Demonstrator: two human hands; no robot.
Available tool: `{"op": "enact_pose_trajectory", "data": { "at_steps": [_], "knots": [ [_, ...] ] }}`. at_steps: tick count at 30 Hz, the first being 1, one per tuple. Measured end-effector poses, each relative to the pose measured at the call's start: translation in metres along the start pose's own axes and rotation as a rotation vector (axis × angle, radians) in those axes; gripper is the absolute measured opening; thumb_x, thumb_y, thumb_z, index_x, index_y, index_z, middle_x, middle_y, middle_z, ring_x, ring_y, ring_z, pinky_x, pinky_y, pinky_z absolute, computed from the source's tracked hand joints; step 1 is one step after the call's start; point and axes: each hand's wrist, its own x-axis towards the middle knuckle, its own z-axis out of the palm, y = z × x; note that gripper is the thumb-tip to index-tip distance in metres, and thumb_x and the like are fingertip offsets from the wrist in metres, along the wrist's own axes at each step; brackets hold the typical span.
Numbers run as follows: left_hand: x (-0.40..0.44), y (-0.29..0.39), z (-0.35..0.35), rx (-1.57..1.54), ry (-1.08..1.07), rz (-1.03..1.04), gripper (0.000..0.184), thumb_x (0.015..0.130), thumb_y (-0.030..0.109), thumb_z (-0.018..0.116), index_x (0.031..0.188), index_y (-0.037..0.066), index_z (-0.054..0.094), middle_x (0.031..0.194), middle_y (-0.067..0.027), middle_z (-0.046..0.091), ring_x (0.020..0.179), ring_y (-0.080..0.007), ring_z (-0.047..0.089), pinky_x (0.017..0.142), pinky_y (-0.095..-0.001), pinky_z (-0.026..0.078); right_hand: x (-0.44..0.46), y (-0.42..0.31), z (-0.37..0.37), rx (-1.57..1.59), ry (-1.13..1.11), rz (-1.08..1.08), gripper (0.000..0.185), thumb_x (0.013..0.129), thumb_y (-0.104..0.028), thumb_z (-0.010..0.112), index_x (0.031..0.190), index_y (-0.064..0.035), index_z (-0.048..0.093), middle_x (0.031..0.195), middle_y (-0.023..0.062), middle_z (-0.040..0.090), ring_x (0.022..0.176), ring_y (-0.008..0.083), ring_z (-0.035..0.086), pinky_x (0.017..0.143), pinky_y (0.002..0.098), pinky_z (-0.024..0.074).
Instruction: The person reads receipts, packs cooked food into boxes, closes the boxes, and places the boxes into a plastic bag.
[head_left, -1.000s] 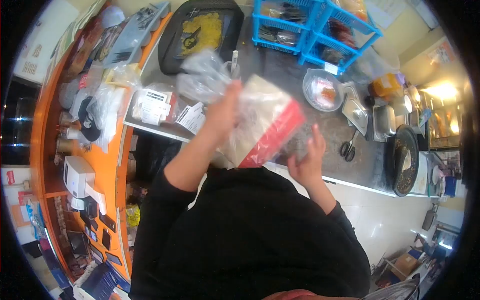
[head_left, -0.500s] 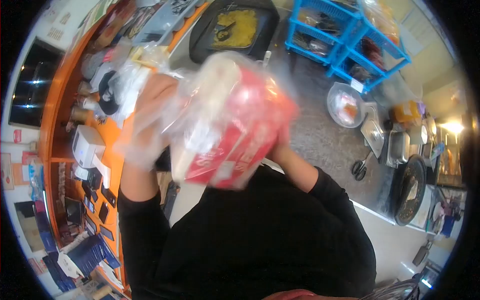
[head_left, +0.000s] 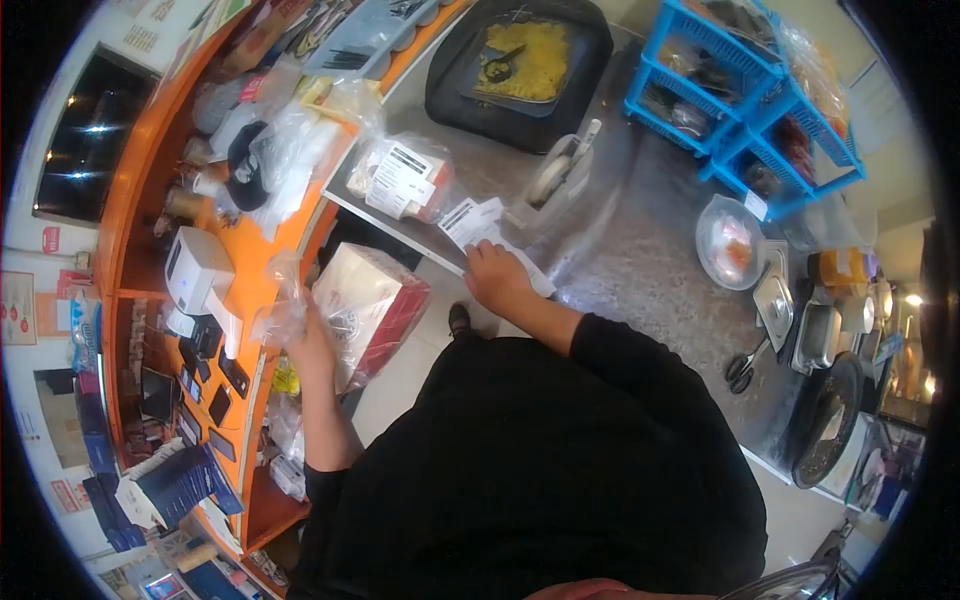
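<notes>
My left hand (head_left: 312,340) is closed round the gathered top of a clear plastic bag (head_left: 285,305). Inside the bag, a white and red box (head_left: 365,310) hangs low beside the counter edge. Over at the steel counter, my right hand (head_left: 498,280) has its fingers bent onto a white printed receipt (head_left: 475,222), gripping its near part. Just left of the receipt lies another bagged package (head_left: 405,180) with a printed slip on top. A tape dispenser (head_left: 555,185) stands right behind the receipt.
A black tray (head_left: 440,85) of yellow food with a spoon is at the back. Blue basket racks (head_left: 740,80), a clear bowl (head_left: 728,240) and scissors (head_left: 742,372) are to the right. An orange shelf (head_left: 250,255) with a white printer (head_left: 198,272) runs along the left.
The bagged box has gone from in front of my chest down and left, held by my left hand alone. My right hand has left the box and reached the receipt.
</notes>
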Motion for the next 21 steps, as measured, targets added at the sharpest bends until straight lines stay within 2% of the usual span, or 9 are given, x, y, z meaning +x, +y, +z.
{"op": "enact_pose_trajectory", "data": {
  "at_steps": [1,3,6,9,12,15,17,18,21],
  "knots": [
    [0.001,0.0,-0.003,-0.033,-0.025,-0.084,0.036,0.096,0.023,0.051,0.121,-0.003,0.053,0.117,-0.0172,0.054,0.108,-0.0251,0.05,0.092,-0.035,0.039,0.008,-0.005,0.002,-0.041,-0.013,0.018,0.037,0.072,-0.022,0.07,0.098,-0.0049,0.051,0.093,0.0119,0.054,0.083,0.0256,0.059,0.072,0.0369,0.0515],
    [-0.002,0.008,0.0,-0.07,-0.001,-0.104,0.037,0.096,0.025,0.051,0.121,-0.003,0.053,0.116,-0.0167,0.055,0.107,-0.024,0.051,0.091,-0.0344,0.039,0.026,-0.01,0.005,-0.126,-0.04,0.049,0.037,0.072,-0.021,0.069,0.099,-0.0055,0.049,0.092,0.0114,0.054,0.083,0.0232,0.06,0.07,0.036,0.0522],
    [-0.006,0.042,0.017,-0.166,0.093,-0.066,0.038,0.096,0.028,0.051,0.116,-0.003,0.057,0.112,-0.0166,0.058,0.104,-0.0218,0.052,0.09,-0.0335,0.039,0.041,0.004,0.04,-0.154,0.03,0.062,0.025,0.077,-0.018,0.063,0.094,-0.0057,0.049,0.087,0.0134,0.055,0.078,0.0296,0.06,0.068,0.0385,0.0507],
    [-0.004,0.069,0.024,-0.124,-0.011,-0.101,0.049,0.094,0.041,0.051,0.103,-0.006,0.062,0.091,-0.0148,0.062,0.085,-0.0183,0.056,0.079,-0.0332,0.043,0.052,0.023,0.058,-0.036,-0.048,0.215,0.021,0.079,-0.016,0.058,0.096,-0.0063,0.049,0.085,0.0144,0.058,0.081,0.0328,0.061,0.069,0.0421,0.0499],
    [0.007,0.064,0.045,-0.122,-0.086,-0.136,0.054,0.093,0.044,0.052,0.099,-0.008,0.062,0.077,-0.0182,0.062,0.076,-0.0219,0.058,0.073,-0.0353,0.045,0.057,0.002,0.01,0.292,0.106,0.311,0.022,0.079,-0.013,0.057,0.099,-0.0076,0.05,0.083,0.0152,0.059,0.085,0.0342,0.061,0.071,0.0446,0.0484],
    [0.02,0.034,0.071,0.035,-0.242,0.0,0.048,0.095,0.039,0.049,0.112,-0.004,0.06,0.092,-0.0284,0.062,0.089,-0.035,0.061,0.082,-0.0435,0.045,0.064,-0.03,-0.039,0.368,0.28,0.266,0.023,0.075,-0.006,0.057,0.096,-0.0057,0.048,0.082,0.0163,0.058,0.078,0.0345,0.058,0.065,0.0451,0.0466],
    [0.026,0.025,0.089,0.108,-0.443,0.12,0.048,0.097,0.039,0.04,0.124,0.003,0.054,0.11,-0.0291,0.058,0.103,-0.0399,0.056,0.089,-0.0457,0.042,0.066,-0.054,-0.076,0.219,0.336,0.079,0.023,0.073,-0.008,0.06,0.094,-0.0071,0.05,0.081,0.0129,0.059,0.076,0.0316,0.057,0.066,0.0435,0.0443],
    [0.035,0.032,0.103,0.079,-0.489,-0.036,0.051,0.097,0.044,0.037,0.125,0.005,0.053,0.114,-0.0278,0.057,0.108,-0.0402,0.054,0.09,-0.0449,0.042,0.065,-0.062,-0.085,0.143,0.365,-0.01,0.023,0.072,-0.01,0.061,0.092,-0.0078,0.051,0.08,0.0111,0.06,0.076,0.0302,0.056,0.067,0.0427,0.0431],
    [0.03,0.019,0.123,0.014,-0.561,-0.037,0.057,0.096,0.05,0.036,0.115,0.002,0.058,0.107,-0.0266,0.06,0.104,-0.0403,0.056,0.088,-0.045,0.042,0.066,-0.081,-0.085,-0.051,0.123,-0.125,0.025,0.069,-0.016,0.065,0.09,-0.0099,0.052,0.077,0.0056,0.059,0.077,0.0249,0.053,0.071,0.0381,0.0392]
  ]
}}
